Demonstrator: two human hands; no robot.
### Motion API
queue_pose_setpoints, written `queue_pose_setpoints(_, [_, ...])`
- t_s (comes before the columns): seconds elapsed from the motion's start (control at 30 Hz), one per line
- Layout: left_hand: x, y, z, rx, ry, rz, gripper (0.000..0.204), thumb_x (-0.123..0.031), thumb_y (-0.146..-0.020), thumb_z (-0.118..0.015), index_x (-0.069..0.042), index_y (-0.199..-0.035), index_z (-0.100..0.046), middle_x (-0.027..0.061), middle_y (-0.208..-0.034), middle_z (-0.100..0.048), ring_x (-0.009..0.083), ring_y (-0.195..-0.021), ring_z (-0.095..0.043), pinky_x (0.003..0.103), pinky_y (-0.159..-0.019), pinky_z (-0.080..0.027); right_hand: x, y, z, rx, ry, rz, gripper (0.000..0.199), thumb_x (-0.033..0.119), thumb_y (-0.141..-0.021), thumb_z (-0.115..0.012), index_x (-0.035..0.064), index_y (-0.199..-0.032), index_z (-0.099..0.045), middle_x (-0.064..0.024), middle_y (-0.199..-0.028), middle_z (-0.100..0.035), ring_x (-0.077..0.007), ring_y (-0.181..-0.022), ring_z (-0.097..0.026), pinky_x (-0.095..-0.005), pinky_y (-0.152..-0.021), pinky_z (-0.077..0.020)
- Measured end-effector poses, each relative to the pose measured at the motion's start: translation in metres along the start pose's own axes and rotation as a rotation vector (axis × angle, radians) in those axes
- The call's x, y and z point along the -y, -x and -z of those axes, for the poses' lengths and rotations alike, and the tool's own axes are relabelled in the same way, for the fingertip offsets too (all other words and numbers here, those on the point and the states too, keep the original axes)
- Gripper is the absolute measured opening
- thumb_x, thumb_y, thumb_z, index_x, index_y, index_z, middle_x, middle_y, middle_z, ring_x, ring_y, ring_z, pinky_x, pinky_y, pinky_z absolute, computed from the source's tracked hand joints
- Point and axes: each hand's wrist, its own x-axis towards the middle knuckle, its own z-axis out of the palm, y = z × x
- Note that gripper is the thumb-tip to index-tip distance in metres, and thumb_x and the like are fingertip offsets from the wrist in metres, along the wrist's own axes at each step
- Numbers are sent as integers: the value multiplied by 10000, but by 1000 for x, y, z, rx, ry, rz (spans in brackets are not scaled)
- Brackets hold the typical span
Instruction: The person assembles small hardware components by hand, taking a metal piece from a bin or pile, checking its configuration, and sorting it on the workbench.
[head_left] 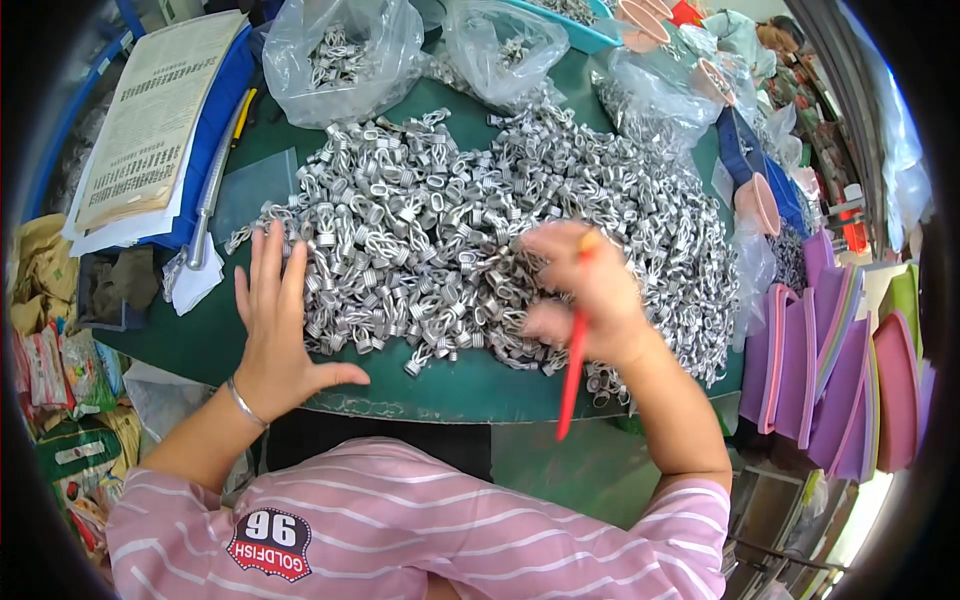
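Observation:
A wide heap of small silver-grey metal pieces with looped, cord-like parts (400,220) covers much of the green table (450,390). At the heap's left edge my left hand (268,315) lies with its fingers stretched and thumb apart, holding nothing. A metal bangle is on that wrist. Over the right half of the heap is my right hand (600,300), smeared by motion. It carries a slim red pen-like stick (575,370), which slants down past the palm; its orange tip shows above the knuckles. Thumb and fingertips reach toward the pieces; whether they pinch one is unclear.
Clear plastic bags (345,60) of similar pieces stand behind the heap. Printed sheets (150,110) rest on a blue holder at far left, near a yellow-handled tool (242,118). Purple bins (800,360) line the right side. Another person (750,40) is at far right.

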Motion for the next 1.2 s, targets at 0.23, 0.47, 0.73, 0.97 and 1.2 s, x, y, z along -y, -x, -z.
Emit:
queue_pose_setpoints(0.23, [-6,44,-8,-182,101,-77,774,-338,-677,-703,-25,-1261,-302,242,-1350,-243,438,-1270,-192,563,-992,-120,-74,-35,18,10,278,-386,119,18,-686,-600,55,-738,-500,-124,-681,-558,-338,-682,-561,-413,-576,-438])
queue_pose_setpoints(0.47, [-3,44,-13,-223,163,-110,630,-168,-655,-687,-41,-1187,-373,198,-1273,-351,413,-1226,-302,550,-990,-151,-77,-50,13,224,421,-345,173,-6,-662,-578,58,-791,-482,-142,-725,-560,-361,-689,-565,-433,-571,-440])
queue_pose_setpoints(0.73, [-1,43,-9,-207,180,-119,586,-120,-665,-656,-29,-1171,-376,199,-1252,-384,398,-1212,-334,531,-1001,-173,-82,-48,19,-242,-201,-651,210,-38,-753,-584,43,-705,-397,-90,-750,-591,-169,-683,-596,-288,-559,-470])
queue_pose_setpoints(0.97, [-2,43,-7,-279,299,-82,533,-116,-632,-671,-40,-1110,-449,158,-1177,-444,355,-1135,-409,490,-979,-219,-31,-50,19,-349,-1132,-765,220,-79,-782,-556,72,-769,-397,-146,-876,-589,-201,-688,-630,-263,-536,-531])
queue_pose_setpoints(1.2, [-35,-4,-5,-101,1580,226,406,38,-778,-617,19,-1155,-467,68,-937,-557,87,-789,-552,217,-688,-465,38,-54,-35,-189,-828,-295,319,-170,-707,-569,68,-764,-364,-140,-945,-545,-246,-926,-589,-328,-761,-509])
